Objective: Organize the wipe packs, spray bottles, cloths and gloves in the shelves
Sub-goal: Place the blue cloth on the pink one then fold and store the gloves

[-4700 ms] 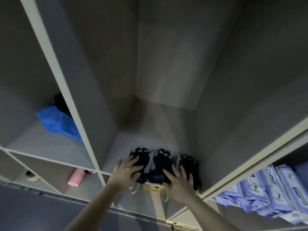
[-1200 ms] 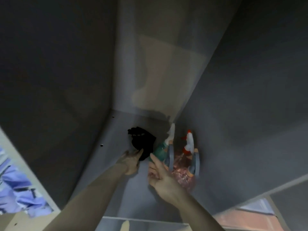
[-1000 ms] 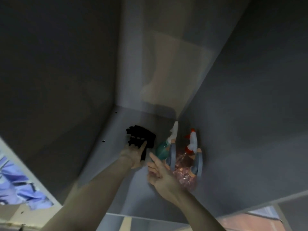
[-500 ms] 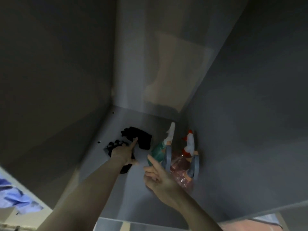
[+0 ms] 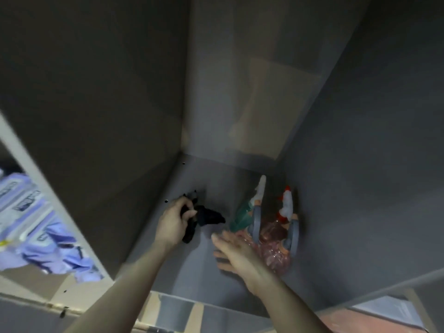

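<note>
My right hand [image 5: 236,252] is nearest to me, at about 5 o'clock in the view. Its fingers are stretched out and relaxed and it holds nothing. It is slightly blurred, so I cannot tell if the fingertips touch the shelf floor [image 5: 192,267] or hover above it.

A little farther, at about 7 o'clock from the centre, my left hand [image 5: 174,223] is curled around the black gloves [image 5: 204,218]. My fingers hide part of them. The bundle is dark against the dim shelf, so I cannot make out single fingers of the gloves or count how many there are. Its long part runs from my palm toward 3 o'clock, and a shorter end hangs down toward 6 o'clock.

To the right, against the right wall, two spray bottles stand side by side. The green spray bottle [image 5: 242,216] and the pink spray bottle [image 5: 276,251] both point their nozzles toward 12 o'clock, into the shelf. My right hand covers the lower part of the pink one.

At 9 o'clock, in the next compartment, purple wipe packs [image 5: 31,222] are cut off by the picture edge.
</note>
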A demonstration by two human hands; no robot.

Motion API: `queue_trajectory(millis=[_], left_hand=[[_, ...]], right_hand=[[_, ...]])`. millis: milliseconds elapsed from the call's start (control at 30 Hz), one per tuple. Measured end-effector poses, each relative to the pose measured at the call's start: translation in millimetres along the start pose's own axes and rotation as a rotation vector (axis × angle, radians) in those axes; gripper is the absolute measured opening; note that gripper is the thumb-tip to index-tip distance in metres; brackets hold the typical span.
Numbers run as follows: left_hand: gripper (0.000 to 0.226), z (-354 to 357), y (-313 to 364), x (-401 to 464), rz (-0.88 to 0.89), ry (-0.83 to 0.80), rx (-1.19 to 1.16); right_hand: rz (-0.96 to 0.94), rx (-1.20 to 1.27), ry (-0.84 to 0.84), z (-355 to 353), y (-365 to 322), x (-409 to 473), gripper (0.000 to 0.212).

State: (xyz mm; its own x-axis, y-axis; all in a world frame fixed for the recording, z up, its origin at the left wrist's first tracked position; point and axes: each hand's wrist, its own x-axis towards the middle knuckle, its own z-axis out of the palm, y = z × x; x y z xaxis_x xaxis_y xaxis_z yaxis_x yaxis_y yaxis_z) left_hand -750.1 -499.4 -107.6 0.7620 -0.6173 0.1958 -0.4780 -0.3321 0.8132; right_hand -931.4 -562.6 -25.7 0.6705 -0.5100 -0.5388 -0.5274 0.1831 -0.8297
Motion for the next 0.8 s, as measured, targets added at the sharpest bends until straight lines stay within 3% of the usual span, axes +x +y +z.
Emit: queue_trajectory(millis=[100, 200, 267, 367, 467, 533, 667, 800], left_hand=[[0.015, -53.8, 36.8, -23.6, 0.173, 0.049, -0.120], [0.011, -92.8, 62.8, -46.1, 0.267, -0.033, -0.111], [0.030, -107.2, 71.0, -58.6, 0.178, -0.085, -0.196], [0.070, -122.1, 71.8, -64.7, -0.136, -0.024, -0.661], [0.060, -133.6, 74.7, -62.0, -0.350, -0.030, -1.263], [0.054, -137.9, 81.2, -62.0, -0.474, -0.130, -1.458], [0.099, -141.4, 91.5, -58.1, -0.496, -0.216, -1.665], [0.093, -144.9, 103.5, -54.5, -0.451, -0.259, -1.728]], right_hand=[[0.155, 0.417, -0.103, 14.0, -20.5, -6.5, 0.070], [0.065, 0.673, -0.110, 29.2, -36.8, -9.1, 0.058], [-0.074, 0.742, -0.057, 36.1, -45.3, -10.7, 0.042], [-0.191, 0.798, 0.016, 36.5, -56.3, -17.1, 0.030], [-0.238, 0.857, 0.041, 31.0, -63.0, -26.2, 0.022], [-0.271, 0.871, 0.053, 28.4, -67.8, -34.6, 0.026], [-0.382, 0.856, 0.074, 24.6, -73.3, -49.6, 0.030], [-0.450, 0.903, 0.213, 20.8, -72.4, -61.9, 0.037]])
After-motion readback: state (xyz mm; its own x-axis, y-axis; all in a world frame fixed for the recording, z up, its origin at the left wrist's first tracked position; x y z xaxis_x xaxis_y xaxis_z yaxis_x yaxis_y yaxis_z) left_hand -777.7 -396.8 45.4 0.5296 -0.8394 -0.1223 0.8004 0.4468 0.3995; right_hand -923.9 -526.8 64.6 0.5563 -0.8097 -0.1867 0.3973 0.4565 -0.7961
